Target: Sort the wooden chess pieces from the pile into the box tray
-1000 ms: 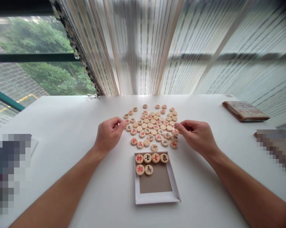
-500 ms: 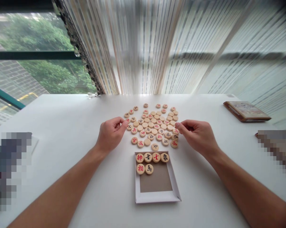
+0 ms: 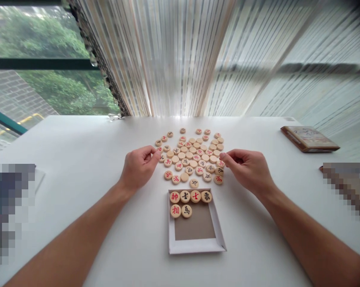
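Note:
Several round wooden chess discs [image 3: 192,155] with red and black characters lie spread on the white table [image 3: 84,159]. My left hand [image 3: 139,167] rests at the left edge of the spread, fingers curled in a pinch. My right hand [image 3: 248,169] sits at the right edge, fingers curled and pinched the same way. I cannot make out a disc inside either pinch. In front of the spread lies a shallow white box tray [image 3: 220,233] with a brown floor. Several discs [image 3: 186,202] sit in two rows at its far end.
A flat brown box [image 3: 308,138] lies at the far right of the table. Blurred-out patches sit at the left and right table edges. Striped curtains and a window stand behind the far edge.
Both hands have stayed at the sides of the spread. The view has shifted slightly; nothing was picked up or put down.

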Demonstrator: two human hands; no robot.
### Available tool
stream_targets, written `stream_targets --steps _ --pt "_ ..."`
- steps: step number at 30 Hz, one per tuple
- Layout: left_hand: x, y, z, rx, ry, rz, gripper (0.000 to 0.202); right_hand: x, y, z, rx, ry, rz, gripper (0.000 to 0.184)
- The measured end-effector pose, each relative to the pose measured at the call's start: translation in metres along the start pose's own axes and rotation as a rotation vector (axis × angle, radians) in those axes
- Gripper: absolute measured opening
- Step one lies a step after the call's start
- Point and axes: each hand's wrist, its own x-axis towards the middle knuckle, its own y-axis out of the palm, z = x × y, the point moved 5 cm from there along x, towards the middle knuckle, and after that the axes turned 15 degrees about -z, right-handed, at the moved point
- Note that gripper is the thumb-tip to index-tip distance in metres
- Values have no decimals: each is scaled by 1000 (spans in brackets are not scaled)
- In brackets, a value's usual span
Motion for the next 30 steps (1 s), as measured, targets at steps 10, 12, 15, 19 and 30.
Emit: stream_targets --steps 10,12,15,19,30 --pt "0 0 -1 -5 11 14 33 1 -2 2 10 -29 -12 40" --pt "0 0 -1 -5 13 13 33 4 -4 1 4 -32 -26 39" --pt "0 -1 -1 4 16 9 34 10 -11 -2 -16 -24 -66 37" --pt "0 0 1 17 16 12 34 18 -19 -7 -39 9 -118 36" --pt "0 0 0 8 20 17 34 21 -14 -18 -58 16 -42 38"
